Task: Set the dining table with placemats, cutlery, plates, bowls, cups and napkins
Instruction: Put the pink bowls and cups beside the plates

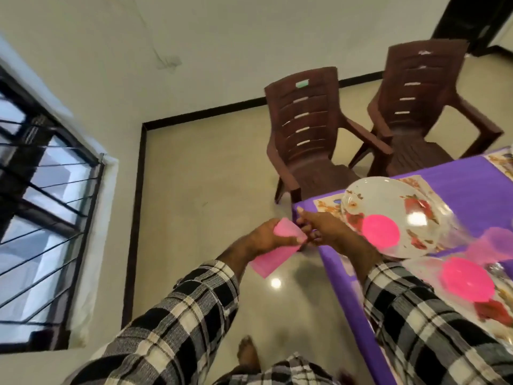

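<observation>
Nearest the camera, off the tabletop's (472, 187) left edge, a pink napkin (273, 257) is held above the floor; it is gripped by the left hand (266, 237), while its upper edge is pinched by the right hand (319, 227), both hands close together; to the right, pink bowls (467, 279) are seen on floral plates (388, 198) over placemats (327, 204); farther off, two brown chairs (308, 129) are stood.

I note motion blur across the frame. The purple table (472, 190) is cut off by the right edge. My right hand's (319, 229) fingertips sit hidden behind the pink napkin (277, 245); its grip is unclear.
</observation>
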Demonstrator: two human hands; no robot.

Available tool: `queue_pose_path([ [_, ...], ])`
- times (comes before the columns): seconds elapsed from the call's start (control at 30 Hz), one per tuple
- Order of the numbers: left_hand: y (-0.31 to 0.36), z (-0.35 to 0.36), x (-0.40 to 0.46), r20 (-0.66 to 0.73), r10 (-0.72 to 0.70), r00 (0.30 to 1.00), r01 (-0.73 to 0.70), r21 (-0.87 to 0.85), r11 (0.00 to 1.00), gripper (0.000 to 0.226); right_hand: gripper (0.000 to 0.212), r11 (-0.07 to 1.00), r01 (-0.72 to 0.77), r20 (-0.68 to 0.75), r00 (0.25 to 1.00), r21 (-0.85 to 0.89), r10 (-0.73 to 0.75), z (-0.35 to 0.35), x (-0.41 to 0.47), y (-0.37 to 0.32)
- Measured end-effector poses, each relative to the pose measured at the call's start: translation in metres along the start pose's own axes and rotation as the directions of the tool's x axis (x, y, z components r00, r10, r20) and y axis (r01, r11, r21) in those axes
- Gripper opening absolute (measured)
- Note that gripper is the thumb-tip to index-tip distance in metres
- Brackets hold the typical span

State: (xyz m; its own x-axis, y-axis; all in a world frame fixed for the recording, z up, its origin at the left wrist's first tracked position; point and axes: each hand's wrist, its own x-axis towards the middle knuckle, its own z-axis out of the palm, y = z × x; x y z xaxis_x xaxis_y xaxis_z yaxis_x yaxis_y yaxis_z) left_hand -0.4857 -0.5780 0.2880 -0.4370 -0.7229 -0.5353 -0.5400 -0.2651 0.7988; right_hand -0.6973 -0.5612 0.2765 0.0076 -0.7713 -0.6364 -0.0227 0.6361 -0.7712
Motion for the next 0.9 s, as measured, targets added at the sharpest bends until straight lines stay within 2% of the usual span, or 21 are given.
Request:
queue_pose_path([
  [0.07, -0.015, -0.040, -0.004, 0.043, -0.015, 0.999, 0.012, 0.058, 0.998, 0.044, 0.060, 1.000, -0.008, 0.023, 1.000, -0.022, 0.008, 0.036, 0.020, -0.013],
  [0.1, -0.021, -0.059, -0.004, 0.059, -0.038, 0.998, 0.033, 0.091, 0.995, 0.054, 0.060, 0.999, -0.010, 0.033, 0.999, -0.042, 0.012, 0.052, 0.027, -0.022],
  [0.17, -0.029, -0.088, -0.003, 0.043, -0.093, 0.995, 0.084, 0.172, 0.982, 0.090, 0.056, 0.993, -0.013, 0.083, 0.996, -0.114, 0.022, 0.077, 0.034, -0.039],
  [0.23, -0.037, -0.112, 0.005, 0.026, -0.098, 0.995, 0.090, 0.204, 0.975, 0.104, 0.050, 0.975, 0.001, 0.114, 0.993, -0.224, 0.025, 0.098, 0.041, -0.059],
  [0.3, -0.039, -0.130, 0.014, 0.010, -0.074, 0.997, 0.071, 0.181, 0.981, 0.096, 0.044, 0.966, 0.019, 0.108, 0.994, -0.259, 0.009, 0.108, 0.053, -0.075],
  [0.43, -0.041, -0.154, 0.043, -0.034, -0.057, 0.998, 0.059, 0.060, 0.996, 0.080, 0.022, 0.985, 0.057, 0.129, 0.991, -0.163, -0.036, 0.107, 0.096, -0.096],
  [0.57, -0.029, -0.181, 0.083, -0.038, -0.060, 0.997, 0.062, 0.064, 0.996, 0.080, 0.050, 0.990, 0.103, 0.159, 0.983, -0.100, -0.087, 0.095, 0.141, -0.118],
  [0.6, -0.023, -0.190, 0.096, -0.048, -0.053, 0.997, 0.057, 0.082, 0.995, 0.080, 0.050, 0.990, 0.108, 0.187, 0.978, -0.087, -0.090, 0.092, 0.154, -0.128],
  [0.7, -0.003, -0.217, 0.129, -0.069, -0.039, 0.997, 0.048, 0.126, 0.991, 0.078, 0.033, 0.990, 0.123, 0.190, 0.976, -0.071, -0.108, 0.089, 0.188, -0.156],
  [0.9, 0.039, -0.259, 0.184, -0.091, -0.007, 0.996, 0.022, 0.171, 0.985, 0.077, 0.011, 0.984, 0.162, 0.138, 0.979, -0.067, -0.152, 0.073, 0.237, -0.222],
])
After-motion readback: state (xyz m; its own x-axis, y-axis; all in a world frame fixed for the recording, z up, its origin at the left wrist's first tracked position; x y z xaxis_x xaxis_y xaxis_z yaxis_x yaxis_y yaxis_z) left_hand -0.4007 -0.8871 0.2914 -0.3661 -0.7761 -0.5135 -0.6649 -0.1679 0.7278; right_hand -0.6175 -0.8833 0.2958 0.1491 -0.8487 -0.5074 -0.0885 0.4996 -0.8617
